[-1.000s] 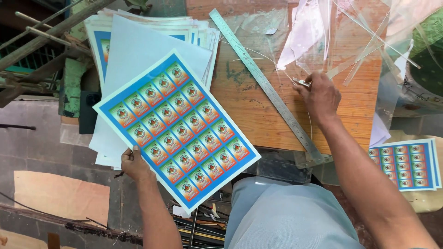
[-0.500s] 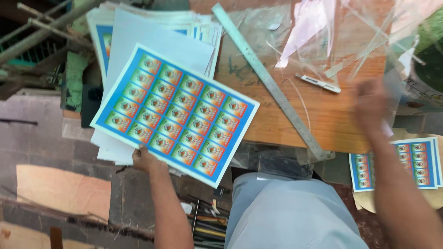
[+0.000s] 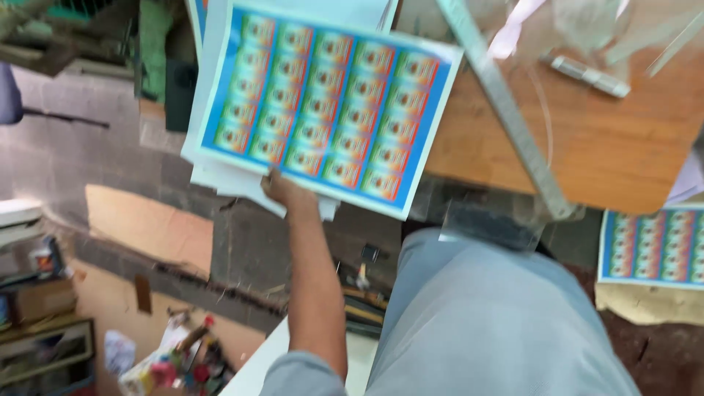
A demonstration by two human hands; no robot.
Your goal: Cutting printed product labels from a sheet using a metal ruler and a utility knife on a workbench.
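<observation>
In the head view, a large printed paper sheet with a blue border and a grid of small multicoloured labels is held up at its near edge by the left hand, which is closed on that edge together with some plain white sheets lying under it. The sheet is raised over the left end of an orange-brown wooden board, and part of it overhangs the grey paved floor. The right hand is not seen in this view, so nothing can be said of its grip.

A long flat grey metal ruler lies slantwise across the board, and a small silver-handled cutting knife rests on the board beyond it, well apart from the held sheet. Clear plastic film is bunched at the far edge of the board. A second printed sheet of the same kind lies lower right on a pale surface.

The held sheet is judged light, thin and limp: it is likely to sag and curl if held by one corner, and it can be creased or torn easily. Its glossy face may slide over the sheets beneath. It is best taken at an edge, with the thumb on top and the fingers below, and supported from two sides when laid flat.
</observation>
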